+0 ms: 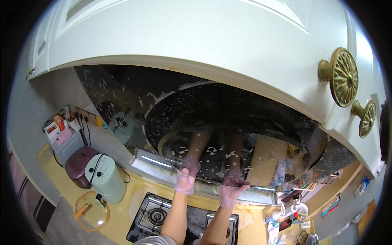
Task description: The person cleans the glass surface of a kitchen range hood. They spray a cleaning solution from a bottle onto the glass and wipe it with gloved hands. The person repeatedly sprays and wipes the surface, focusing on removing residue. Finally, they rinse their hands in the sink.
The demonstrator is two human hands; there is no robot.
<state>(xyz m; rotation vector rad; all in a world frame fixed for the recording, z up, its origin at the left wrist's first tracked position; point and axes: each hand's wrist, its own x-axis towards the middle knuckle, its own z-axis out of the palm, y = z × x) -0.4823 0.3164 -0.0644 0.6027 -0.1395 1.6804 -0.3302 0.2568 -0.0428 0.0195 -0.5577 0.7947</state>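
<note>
Before me is a black range hood [180, 110], spotted with white suds and water drops. Its glossy oval front panel [211, 163] reflects my arms and the counter. My left hand [185, 181], in a thin clear plastic glove, grips the panel's lower edge left of its middle. Further right along the same edge, my right hand [231, 194] wears the same kind of glove and holds on with its thumb pointing right. The fingers behind the edge are partly hidden. Below my forearms lies a two-burner gas stove [156, 216].
White cabinet doors [190, 33] with brass knobs [343, 77] hang overhead, close to the hood. On the left of the yellow counter [137, 190] stand a pale green appliance [105, 179], a maroon appliance [80, 163] and a glass lid [92, 211]. Bottles [273, 216] and utensils crowd the right.
</note>
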